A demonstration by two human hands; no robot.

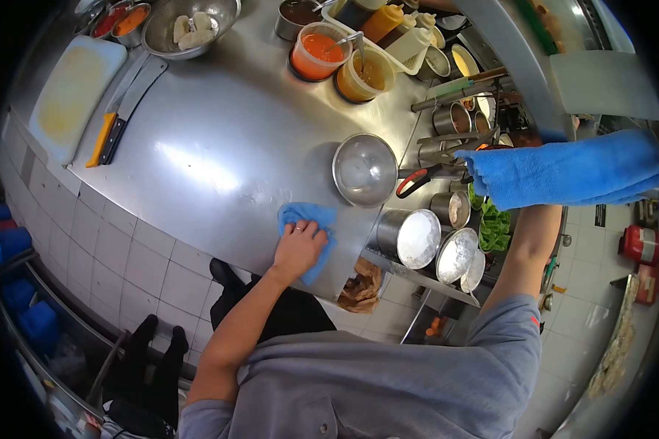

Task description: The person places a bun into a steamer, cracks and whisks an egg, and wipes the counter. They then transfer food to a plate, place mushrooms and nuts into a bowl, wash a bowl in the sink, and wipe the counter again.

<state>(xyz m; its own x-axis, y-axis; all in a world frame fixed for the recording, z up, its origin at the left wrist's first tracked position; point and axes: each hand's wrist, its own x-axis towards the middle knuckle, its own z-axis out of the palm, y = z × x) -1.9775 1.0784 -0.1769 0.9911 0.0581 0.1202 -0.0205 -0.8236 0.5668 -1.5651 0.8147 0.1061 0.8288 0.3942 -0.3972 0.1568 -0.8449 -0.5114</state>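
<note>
My left hand [300, 252] presses down on a crumpled blue cloth [307, 272] near the front edge of the steel counter. Its fingers are bent over the fabric, and a ring shows on one of them. Just beyond the cloth sits a steel bowl [366, 172] with nothing in it. My right forearm [531, 245] reaches up behind a folded blue towel [564, 172], which hides my right hand.
Two knives [128, 110] lie beside a white cutting board [73, 95]. Sauce tubs [318, 51] and a metal bowl [190, 29] with pale pieces stand at the back. Powder-filled containers [419, 238] and red-and-black-handled tongs [417, 179] are right. Another person's legs [143, 358] show lower left.
</note>
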